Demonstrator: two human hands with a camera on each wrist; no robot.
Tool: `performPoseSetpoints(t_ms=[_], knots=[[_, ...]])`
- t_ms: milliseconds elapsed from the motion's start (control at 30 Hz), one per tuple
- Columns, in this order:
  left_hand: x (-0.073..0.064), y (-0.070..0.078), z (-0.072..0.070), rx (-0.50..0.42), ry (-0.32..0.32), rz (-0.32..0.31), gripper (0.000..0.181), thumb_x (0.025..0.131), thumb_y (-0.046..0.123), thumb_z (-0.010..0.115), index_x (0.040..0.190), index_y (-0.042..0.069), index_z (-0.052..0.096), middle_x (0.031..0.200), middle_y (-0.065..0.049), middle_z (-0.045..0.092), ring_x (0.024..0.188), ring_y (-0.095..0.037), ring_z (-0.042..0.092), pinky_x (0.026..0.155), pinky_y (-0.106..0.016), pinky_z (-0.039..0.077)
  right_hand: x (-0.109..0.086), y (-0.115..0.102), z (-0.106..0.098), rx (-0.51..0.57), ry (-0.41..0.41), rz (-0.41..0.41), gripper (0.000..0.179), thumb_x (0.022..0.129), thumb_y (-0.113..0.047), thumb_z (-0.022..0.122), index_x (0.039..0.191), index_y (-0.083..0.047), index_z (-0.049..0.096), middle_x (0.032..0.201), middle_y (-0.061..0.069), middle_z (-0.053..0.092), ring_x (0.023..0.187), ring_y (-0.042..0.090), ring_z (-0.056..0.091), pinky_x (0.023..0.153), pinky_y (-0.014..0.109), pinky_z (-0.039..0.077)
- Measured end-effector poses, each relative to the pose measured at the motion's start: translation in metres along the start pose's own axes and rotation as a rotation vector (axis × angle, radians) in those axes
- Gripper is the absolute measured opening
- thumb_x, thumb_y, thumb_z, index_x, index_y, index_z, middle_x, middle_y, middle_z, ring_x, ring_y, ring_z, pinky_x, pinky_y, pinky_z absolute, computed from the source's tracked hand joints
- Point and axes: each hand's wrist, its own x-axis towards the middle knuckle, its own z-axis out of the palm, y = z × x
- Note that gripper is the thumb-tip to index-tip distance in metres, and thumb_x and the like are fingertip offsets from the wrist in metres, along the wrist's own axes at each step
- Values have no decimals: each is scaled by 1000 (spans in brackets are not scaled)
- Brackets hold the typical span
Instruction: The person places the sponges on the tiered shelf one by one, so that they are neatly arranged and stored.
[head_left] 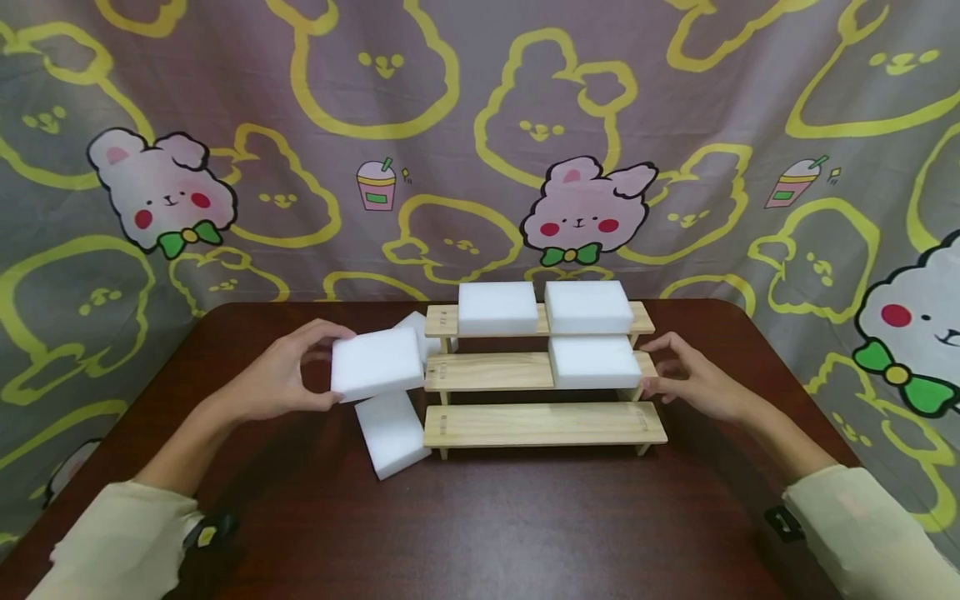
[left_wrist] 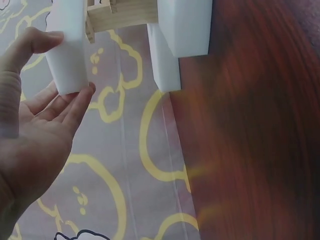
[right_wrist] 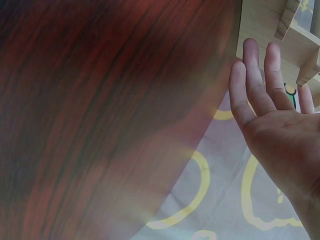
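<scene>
Between thumb and fingers, my left hand (head_left: 281,367) pinches a white foam block (head_left: 377,364) at its left side, held up left of a three-step wooden rack (head_left: 543,423). In the left wrist view the thumb lies on one face of this block (left_wrist: 70,55) and the fingertips on the other. My right hand (head_left: 697,379) is at the rack's right end, its fingertips right by the middle step. The right wrist view shows that hand's fingers (right_wrist: 255,90) extended and spread, beside the wood. Two blocks (head_left: 497,307) (head_left: 588,306) sit on the top step, and another block (head_left: 596,361) on the middle step's right.
A foam block (head_left: 392,435) lies on the dark wooden table (head_left: 510,525) left of the bottom step. Behind the held block, a further white block (head_left: 412,323) is partly hidden. A patterned curtain (head_left: 465,167) hangs behind the table.
</scene>
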Motion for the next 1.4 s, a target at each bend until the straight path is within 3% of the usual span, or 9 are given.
performPoseSetpoints(t_ms=[200, 367, 433, 633, 1200, 1400], knots=[[4, 6, 3, -38, -29, 51, 76, 71, 4, 92, 136, 0, 53, 134, -15, 56, 116, -33, 56, 101, -55, 51, 0, 1, 0, 6, 2, -2, 50, 100, -8, 66, 138, 4, 36, 108, 20, 66, 89, 21, 72, 72, 39, 58], [7, 9, 9, -57, -46, 83, 80, 71, 1, 92, 139, -4, 50, 138, -16, 56, 118, -31, 56, 102, -31, 52, -1, 2, 0, 9, 2, -10, 50, 100, -7, 66, 138, 5, 36, 108, 20, 66, 89, 20, 72, 71, 38, 58], [9, 11, 11, -62, -53, 93, 81, 71, 2, 92, 139, -4, 50, 139, -16, 56, 119, -31, 56, 102, -28, 51, 0, 2, 0, 8, 3, -16, 49, 100, -6, 66, 137, 5, 36, 107, 20, 67, 88, 20, 72, 71, 38, 58], [15, 15, 18, -83, -56, 129, 80, 68, -2, 93, 137, -2, 54, 136, -14, 57, 119, -30, 56, 102, -50, 52, 1, 1, -1, 10, 5, -16, 49, 100, -6, 66, 137, 5, 36, 106, 22, 67, 88, 19, 72, 71, 38, 58], [33, 25, 50, -190, -99, 188, 74, 70, -7, 90, 135, -5, 55, 132, -16, 55, 119, -32, 58, 102, -50, 51, 0, 0, -1, 4, 2, 6, 50, 101, -9, 66, 139, 4, 35, 108, 21, 67, 90, 22, 72, 73, 39, 58], [37, 30, 56, -198, -88, 210, 74, 71, -6, 90, 137, -6, 56, 132, -16, 56, 117, -32, 62, 100, -47, 53, 0, 1, -1, 2, 3, 10, 51, 101, -9, 66, 139, 4, 36, 109, 21, 67, 91, 22, 72, 73, 39, 58]])
